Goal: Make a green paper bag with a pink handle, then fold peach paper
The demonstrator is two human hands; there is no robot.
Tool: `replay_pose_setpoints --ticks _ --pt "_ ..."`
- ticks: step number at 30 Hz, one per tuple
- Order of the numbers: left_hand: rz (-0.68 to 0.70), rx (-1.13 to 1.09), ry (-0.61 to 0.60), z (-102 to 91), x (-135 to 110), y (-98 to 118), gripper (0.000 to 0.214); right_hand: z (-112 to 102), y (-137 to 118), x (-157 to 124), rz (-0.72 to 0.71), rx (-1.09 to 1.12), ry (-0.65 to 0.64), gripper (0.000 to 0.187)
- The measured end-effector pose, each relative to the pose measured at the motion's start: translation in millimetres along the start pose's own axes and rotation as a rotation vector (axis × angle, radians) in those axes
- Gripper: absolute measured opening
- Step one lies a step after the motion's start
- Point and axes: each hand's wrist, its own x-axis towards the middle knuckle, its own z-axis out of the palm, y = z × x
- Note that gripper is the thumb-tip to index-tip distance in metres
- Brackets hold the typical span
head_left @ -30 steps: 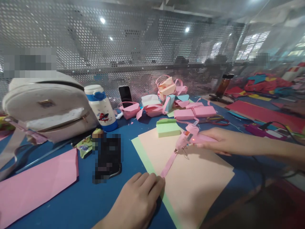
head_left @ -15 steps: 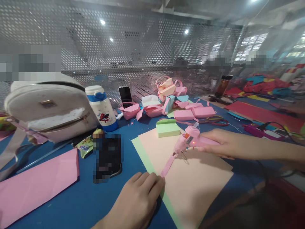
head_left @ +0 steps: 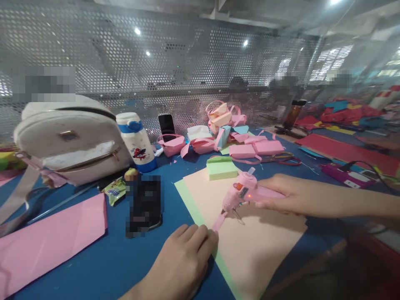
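My right hand (head_left: pixel 281 193) is wrapped round the handle of a pink glue gun (head_left: pixel 239 191), its small light glowing orange. The gun's nozzle points down and left onto a pink paper strip (head_left: pixel 219 222). One end of this strip is pinched in the closed fingers of my left hand (head_left: pixel 190 250). Beneath the strip and the gun lie peach paper sheets (head_left: pixel 265 250) with a green sheet (head_left: pixel 191 208) showing along their left edge. A folded green paper box (head_left: pixel 222 170) rests on the sheets' far end, just behind the gun.
Left stand a white backpack (head_left: pixel 71 141) and a bottle (head_left: pixel 137 143); nearer lie folded pink paper (head_left: pixel 56 241) and a snack packet (head_left: pixel 115 191). Pink paper baskets (head_left: pixel 204 144), a phone (head_left: pixel 167 126) and scissors (head_left: pixel 284 158) are at the back. Right is a purple power strip (head_left: pixel 346 175).
The glue gun has moved down and left along the pink strip, its nozzle now closer to my left fingers. My left hand keeps its pinch. The view has shifted slightly.
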Motion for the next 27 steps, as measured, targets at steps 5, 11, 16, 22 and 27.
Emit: replay_pose_setpoints --ticks 5,11,16,22,27 --pt "0.001 0.015 -0.006 -0.1 1.2 0.2 0.032 3.4 -4.9 1.0 -0.004 0.0 -0.006 0.04" --pt "0.019 0.039 0.007 0.0 1.7 -0.1 0.032 7.6 -8.3 4.5 0.02 0.011 -0.027 0.041" --pt "0.021 0.051 0.014 2.1 0.2 0.6 0.03 8.3 -13.3 6.6 -0.027 0.076 -0.079 0.043" --pt "0.024 0.046 0.029 1.7 1.0 0.5 0.027 11.4 -9.6 8.7 -0.035 0.078 -0.085 0.048" --pt "0.023 0.049 0.051 0.5 1.0 1.1 0.029 14.2 -3.4 12.9 -0.103 0.136 -0.088 0.049"
